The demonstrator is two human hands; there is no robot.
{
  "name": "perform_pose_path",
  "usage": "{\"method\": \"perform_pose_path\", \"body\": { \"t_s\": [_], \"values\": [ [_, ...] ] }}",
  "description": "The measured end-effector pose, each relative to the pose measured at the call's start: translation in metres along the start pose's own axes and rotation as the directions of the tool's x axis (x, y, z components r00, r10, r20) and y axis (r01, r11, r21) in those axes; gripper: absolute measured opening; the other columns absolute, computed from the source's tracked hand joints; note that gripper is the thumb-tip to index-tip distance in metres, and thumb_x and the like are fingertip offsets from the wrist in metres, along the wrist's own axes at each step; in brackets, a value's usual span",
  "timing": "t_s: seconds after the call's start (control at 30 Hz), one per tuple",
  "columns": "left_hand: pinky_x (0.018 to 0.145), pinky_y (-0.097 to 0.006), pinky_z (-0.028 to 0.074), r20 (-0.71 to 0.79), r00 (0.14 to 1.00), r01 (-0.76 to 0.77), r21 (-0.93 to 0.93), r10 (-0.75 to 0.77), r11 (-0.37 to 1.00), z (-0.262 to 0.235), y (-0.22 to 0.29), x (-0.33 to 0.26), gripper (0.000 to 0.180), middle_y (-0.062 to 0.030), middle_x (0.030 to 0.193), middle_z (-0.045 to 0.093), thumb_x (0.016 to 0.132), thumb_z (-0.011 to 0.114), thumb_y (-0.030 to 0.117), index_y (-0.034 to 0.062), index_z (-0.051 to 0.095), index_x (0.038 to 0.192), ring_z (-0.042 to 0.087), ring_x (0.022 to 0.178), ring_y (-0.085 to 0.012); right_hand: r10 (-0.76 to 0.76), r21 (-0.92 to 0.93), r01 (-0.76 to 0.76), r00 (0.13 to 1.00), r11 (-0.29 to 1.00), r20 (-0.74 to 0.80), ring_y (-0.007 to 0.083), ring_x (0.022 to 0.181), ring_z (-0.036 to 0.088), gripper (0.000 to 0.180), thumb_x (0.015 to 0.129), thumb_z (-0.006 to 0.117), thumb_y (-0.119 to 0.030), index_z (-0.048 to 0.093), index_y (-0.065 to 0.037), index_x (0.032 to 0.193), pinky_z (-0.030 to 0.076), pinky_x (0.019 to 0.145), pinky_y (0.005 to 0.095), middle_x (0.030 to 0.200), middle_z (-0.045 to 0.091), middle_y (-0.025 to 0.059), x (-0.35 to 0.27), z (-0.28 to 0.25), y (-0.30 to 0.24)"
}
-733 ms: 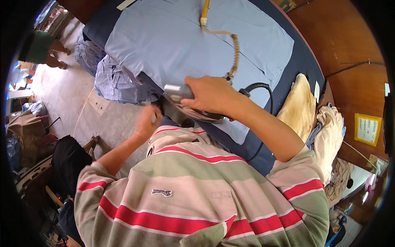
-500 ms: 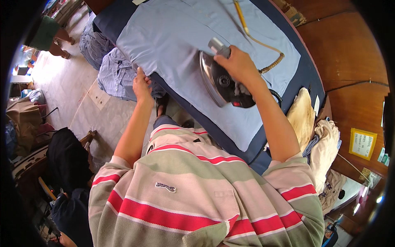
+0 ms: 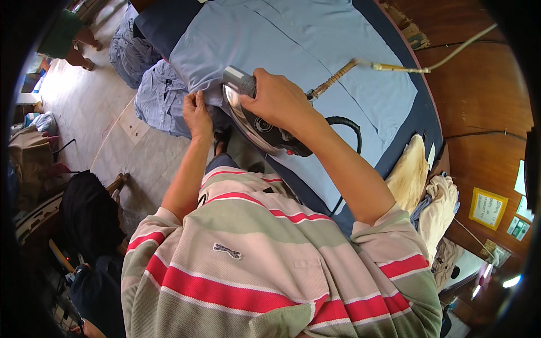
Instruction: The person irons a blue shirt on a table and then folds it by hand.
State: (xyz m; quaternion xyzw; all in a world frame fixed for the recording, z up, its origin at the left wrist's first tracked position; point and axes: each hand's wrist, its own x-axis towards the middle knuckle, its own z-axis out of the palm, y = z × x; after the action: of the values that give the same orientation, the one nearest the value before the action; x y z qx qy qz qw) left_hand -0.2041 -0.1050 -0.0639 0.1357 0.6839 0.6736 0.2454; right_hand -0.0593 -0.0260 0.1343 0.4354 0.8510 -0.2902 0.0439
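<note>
A light blue shirt (image 3: 236,39) lies spread over the navy-covered ironing table (image 3: 155,25). My right hand (image 3: 279,98) is wrapped round the handle of a clothes iron (image 3: 248,121), which sits at the shirt's near left edge. The iron's soleplate is mostly hidden beneath its body. Just left of the iron, my left hand (image 3: 197,115) pinches the shirt's edge at the table's near side. From the iron, a coiled cord (image 3: 336,78) runs up to the right, and a black cord (image 3: 356,132) loops over the shirt.
Crumpled blue garments (image 3: 158,101) hang or lie beside the table's left side. Beige clothes (image 3: 439,205) are heaped to the right, by the wooden wall (image 3: 479,84). Dark cloth (image 3: 90,214) hangs at the lower left. Another person's legs (image 3: 81,53) show at the far left.
The iron in my right hand has moved left across the shirt, close to my left hand. The coiled cord has swung and stretched toward the wall. My left hand still pinches the edge.
</note>
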Motion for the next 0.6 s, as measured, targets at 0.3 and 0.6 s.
{"method": "perform_pose_path", "body": {
  "t_s": [0.3,0.6],
  "values": [
    [0.052,-0.021,0.032,-0.005,0.998,-0.058,0.024,0.058,0.998,-0.002,0.007,-0.013,0.022,0.0048,0.064,0.043,0.090,0.060,0.024,0.0042,0.054,0.080,0.036,0.058,-0.0049,0.015,-0.052,-0.026,0.980,0.998,-0.197,0.0388,0.084,0.062,0.045,0.078,0.059,-0.038,0.055,0.003,0.095,0.049,0.074,0.0455,0.088,0.064,0.0222,0.040,-0.014,0.019],
    [0.064,-0.026,0.040,0.004,0.997,0.082,0.062,-0.083,0.995,-0.020,-0.002,-0.035,0.022,-0.0028,0.073,0.051,0.094,0.051,0.023,0.0010,0.053,0.092,0.047,0.068,-0.0107,0.027,-0.020,-0.025,0.992,0.999,0.124,0.0389,0.084,0.061,0.044,0.073,0.062,-0.034,0.054,0.001,0.099,0.048,0.073,0.0439,0.085,0.063,0.0236,-0.007,0.000,0.002]
  ]
}}
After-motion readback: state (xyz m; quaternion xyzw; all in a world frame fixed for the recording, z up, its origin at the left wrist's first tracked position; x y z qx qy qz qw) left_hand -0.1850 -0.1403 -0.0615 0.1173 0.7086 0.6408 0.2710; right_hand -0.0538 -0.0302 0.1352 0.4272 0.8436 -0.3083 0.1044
